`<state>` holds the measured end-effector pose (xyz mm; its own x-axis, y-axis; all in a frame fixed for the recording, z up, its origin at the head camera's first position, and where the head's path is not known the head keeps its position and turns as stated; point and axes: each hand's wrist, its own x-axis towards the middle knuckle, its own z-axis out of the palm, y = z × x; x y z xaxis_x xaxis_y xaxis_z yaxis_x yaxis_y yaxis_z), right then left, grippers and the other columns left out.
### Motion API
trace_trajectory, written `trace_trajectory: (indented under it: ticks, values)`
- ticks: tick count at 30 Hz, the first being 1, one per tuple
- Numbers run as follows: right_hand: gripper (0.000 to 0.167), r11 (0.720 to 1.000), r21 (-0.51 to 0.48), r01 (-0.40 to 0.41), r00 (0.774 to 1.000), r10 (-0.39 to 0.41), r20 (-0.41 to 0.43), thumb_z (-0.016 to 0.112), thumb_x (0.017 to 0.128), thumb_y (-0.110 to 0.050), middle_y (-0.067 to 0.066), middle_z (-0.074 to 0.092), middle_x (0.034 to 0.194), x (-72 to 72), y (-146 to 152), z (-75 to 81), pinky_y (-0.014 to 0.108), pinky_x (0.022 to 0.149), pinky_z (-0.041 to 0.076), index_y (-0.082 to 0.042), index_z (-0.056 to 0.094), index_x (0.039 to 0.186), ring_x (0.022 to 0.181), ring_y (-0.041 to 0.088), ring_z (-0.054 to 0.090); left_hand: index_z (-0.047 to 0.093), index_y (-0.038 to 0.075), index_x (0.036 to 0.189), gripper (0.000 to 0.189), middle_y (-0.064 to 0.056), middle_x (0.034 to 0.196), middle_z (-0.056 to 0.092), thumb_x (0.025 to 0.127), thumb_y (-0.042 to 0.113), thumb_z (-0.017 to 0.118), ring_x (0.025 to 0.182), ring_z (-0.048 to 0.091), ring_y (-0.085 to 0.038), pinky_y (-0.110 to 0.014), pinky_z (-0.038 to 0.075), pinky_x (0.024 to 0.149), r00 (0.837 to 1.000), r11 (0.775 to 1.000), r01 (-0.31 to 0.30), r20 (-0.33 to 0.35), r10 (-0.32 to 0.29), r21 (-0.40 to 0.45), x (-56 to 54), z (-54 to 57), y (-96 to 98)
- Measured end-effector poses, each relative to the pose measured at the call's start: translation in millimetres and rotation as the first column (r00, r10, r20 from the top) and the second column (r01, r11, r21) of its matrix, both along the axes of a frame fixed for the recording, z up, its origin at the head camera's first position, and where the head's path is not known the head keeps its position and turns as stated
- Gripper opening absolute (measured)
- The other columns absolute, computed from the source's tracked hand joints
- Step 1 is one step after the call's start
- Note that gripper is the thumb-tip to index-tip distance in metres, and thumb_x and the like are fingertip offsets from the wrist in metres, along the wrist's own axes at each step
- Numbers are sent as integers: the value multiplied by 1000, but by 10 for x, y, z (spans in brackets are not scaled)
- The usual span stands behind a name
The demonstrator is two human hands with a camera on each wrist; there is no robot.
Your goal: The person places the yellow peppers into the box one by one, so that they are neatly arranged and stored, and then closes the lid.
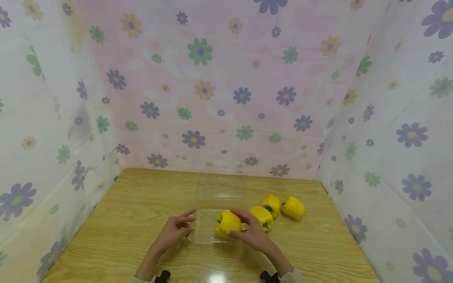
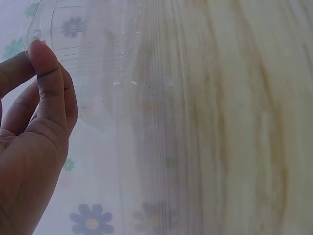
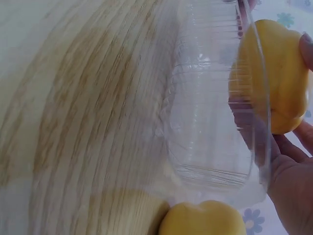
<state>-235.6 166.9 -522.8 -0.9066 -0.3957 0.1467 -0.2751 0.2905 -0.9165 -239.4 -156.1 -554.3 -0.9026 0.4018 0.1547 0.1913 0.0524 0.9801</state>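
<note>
A clear plastic clamshell container (image 1: 206, 230) lies opened out on the table, its lid (image 1: 221, 186) toward the back wall. My left hand (image 1: 173, 231) pinches the container's left rim between thumb and fingers, as the left wrist view shows at the clear edge (image 2: 98, 63). In my right hand (image 1: 254, 232) a yellow bell pepper (image 1: 227, 225) is gripped between thumb and fingers, over the container's right part. The right wrist view has this pepper (image 3: 274, 73) at the level of the container's rim, partly seen through the clear wall (image 3: 210, 127).
To the right of the container sit three more yellow bell peppers: a near one (image 1: 261, 217) partly behind my right hand, another (image 1: 271, 203) behind it, and one (image 1: 293, 207) farther right. Flower-print cloth (image 1: 223, 98) walls the wooden table (image 1: 141, 204) at the back and sides.
</note>
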Motion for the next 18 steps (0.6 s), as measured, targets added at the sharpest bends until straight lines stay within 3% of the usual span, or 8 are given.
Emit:
trace_trajectory:
  ticks: [9, 14, 18]
  values:
    - [64, 999, 41, 14, 999, -12, -38, 87, 82, -24, 6, 65, 135, -113, -89, -31, 34, 92, 55, -10, 62, 139, 111, 25, 62, 53, -20, 134, 46, -32, 159, 30, 96, 3, 67, 79, 62, -14, -24, 57, 61, 1000, 1000, 9, 0, -9, -11, 3, 7, -7]
    - [67, 999, 46, -8, 998, 11, -54, 84, 85, -24, 9, 65, 135, -150, -130, -43, 36, 89, 56, -7, 57, 144, 110, 28, 62, 54, -19, 134, 46, -30, 160, 32, 96, 4, 67, 83, 64, -21, -25, 57, 60, 1000, 1000, 2, 18, -2, -17, 15, 19, -7]
    - [63, 998, 61, -19, 997, 24, -77, 83, 87, -26, 7, 65, 135, -173, -167, -49, 38, 90, 56, -13, 59, 143, 111, 27, 62, 53, -20, 134, 46, -31, 159, 32, 96, 3, 67, 83, 64, -23, -26, 57, 60, 1000, 1000, 5, 13, -5, -11, 18, 29, -6]
